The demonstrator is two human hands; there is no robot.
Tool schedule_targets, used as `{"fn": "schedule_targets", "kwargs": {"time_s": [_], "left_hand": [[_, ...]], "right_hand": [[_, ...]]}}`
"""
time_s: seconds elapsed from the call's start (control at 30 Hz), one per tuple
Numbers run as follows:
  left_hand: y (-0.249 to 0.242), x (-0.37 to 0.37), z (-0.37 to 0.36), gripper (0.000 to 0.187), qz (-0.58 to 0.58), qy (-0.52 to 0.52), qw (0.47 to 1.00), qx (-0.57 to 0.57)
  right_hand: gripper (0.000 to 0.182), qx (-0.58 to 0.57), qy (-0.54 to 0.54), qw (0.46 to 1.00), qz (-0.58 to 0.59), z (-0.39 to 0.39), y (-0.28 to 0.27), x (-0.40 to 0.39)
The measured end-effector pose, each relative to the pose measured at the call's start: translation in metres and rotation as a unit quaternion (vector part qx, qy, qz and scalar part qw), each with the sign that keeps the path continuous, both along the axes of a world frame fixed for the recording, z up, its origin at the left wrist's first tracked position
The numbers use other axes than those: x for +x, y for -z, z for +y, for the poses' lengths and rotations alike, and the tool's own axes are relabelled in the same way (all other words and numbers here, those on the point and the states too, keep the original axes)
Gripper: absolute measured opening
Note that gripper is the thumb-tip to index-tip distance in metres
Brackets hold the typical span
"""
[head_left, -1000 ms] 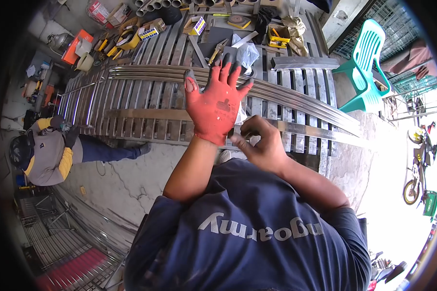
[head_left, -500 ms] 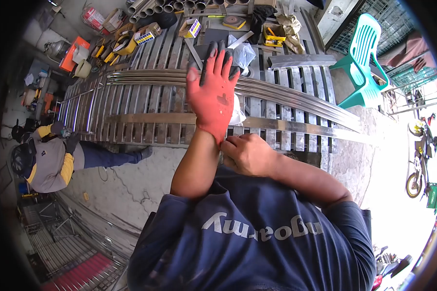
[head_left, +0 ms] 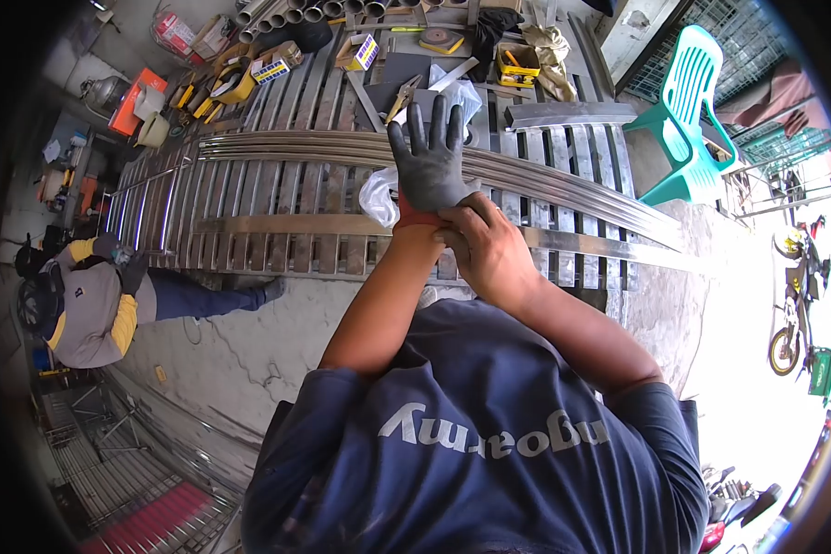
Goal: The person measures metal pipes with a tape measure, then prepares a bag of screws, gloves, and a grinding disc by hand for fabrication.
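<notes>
My left hand (head_left: 429,166) wears a red glove with a grey coated side, and that grey side faces me. Its fingers are spread and hold nothing, above long shiny metal tubes (head_left: 563,180) on the slatted metal bench (head_left: 286,198). At the left wrist, my bare right hand (head_left: 489,245) pinches the red glove cuff (head_left: 415,215). White crumpled material (head_left: 377,196) shows just left of the glove. Beyond the fingertips are pliers (head_left: 403,98) and a clear plastic bag (head_left: 464,100). A flat metal bar (head_left: 600,246) passes under the wrists.
A co-worker (head_left: 97,300) in gloves is at the left. A green plastic chair (head_left: 691,138) stands at the right. Yellow tool trays (head_left: 517,66), small boxes (head_left: 355,53), a disc (head_left: 440,40) and steel pipes (head_left: 314,13) lie along the bench's far side.
My left hand has turned from its red side to its grey side. My right hand has moved up and right onto the cuff. The pliers and more white material have come into view.
</notes>
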State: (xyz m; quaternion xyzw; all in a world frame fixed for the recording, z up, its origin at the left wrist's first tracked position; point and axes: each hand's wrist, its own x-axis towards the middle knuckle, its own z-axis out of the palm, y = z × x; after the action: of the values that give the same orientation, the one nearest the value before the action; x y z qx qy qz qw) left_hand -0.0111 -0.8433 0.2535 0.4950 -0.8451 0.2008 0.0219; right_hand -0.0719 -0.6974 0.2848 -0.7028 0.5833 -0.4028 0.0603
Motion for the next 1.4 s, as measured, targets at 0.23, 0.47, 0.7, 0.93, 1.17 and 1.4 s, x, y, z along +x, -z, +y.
{"fn": "schedule_targets", "kwargs": {"time_s": [0.23, 0.47, 0.7, 0.93, 1.17, 1.4], "left_hand": [[0.004, -0.001, 0.002, 0.114, 0.025, 0.079, 0.996, 0.037], [0.013, 0.002, -0.005, 0.114, 0.031, 0.077, 0.994, 0.071], [0.021, -0.002, 0.0, 0.105, 0.105, 0.102, 0.987, 0.061], [0.042, -0.026, -0.002, 0.099, 0.144, 0.26, 0.955, 0.006], [0.02, -0.062, 0.007, 0.09, 0.152, 0.313, 0.937, 0.025], [0.006, -0.13, 0.039, 0.108, 0.133, 0.312, 0.94, 0.039]], "right_hand": [[0.018, 0.064, 0.003, 0.997, 0.037, -0.003, 0.008, -0.014], [0.011, 0.093, 0.026, 0.991, -0.088, 0.011, 0.002, -0.007], [0.014, 0.14, -0.011, 0.954, -0.265, 0.009, 0.02, -0.021], [0.025, 0.252, -0.033, 0.967, -0.025, 0.005, -0.002, -0.044], [0.014, 0.128, 0.077, 0.982, -0.117, 0.02, 0.026, -0.046], [0.03, 0.14, 0.172, 0.974, -0.051, 0.051, 0.021, -0.079]]}}
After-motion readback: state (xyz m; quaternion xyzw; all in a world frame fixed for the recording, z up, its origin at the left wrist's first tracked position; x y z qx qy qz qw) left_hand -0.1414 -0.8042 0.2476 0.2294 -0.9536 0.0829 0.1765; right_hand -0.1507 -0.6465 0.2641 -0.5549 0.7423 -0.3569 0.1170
